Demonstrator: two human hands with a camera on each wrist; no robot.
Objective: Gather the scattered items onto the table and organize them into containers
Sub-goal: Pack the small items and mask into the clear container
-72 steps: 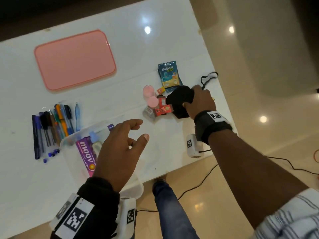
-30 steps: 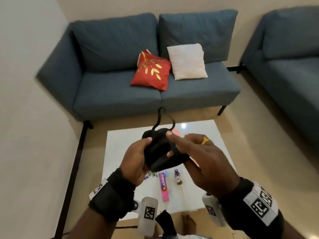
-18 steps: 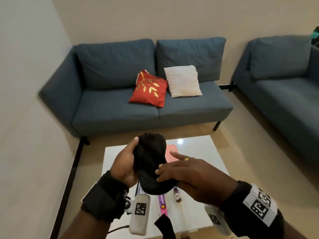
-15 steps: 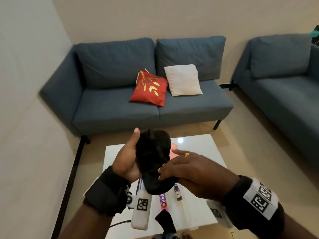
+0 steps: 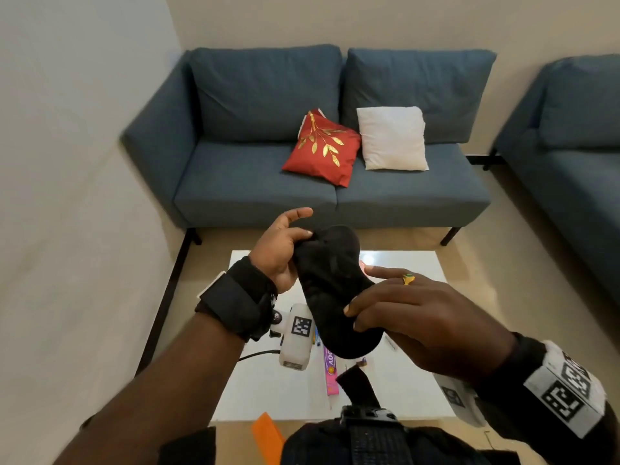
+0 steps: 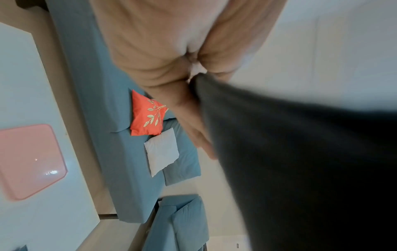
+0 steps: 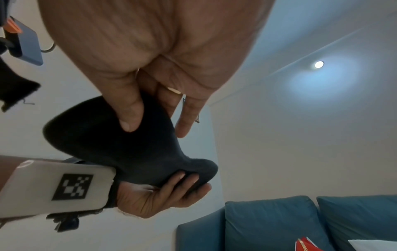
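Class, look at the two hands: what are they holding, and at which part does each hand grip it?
Both hold one black fabric mask. The left hand pinches its far end; the right hand pinches its near end, thumb underneath.

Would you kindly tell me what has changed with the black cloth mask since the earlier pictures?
The right hand lifted the black cloth mask off the white table; the left hand then took its far end, and both flattened it. Both hands still grip it.
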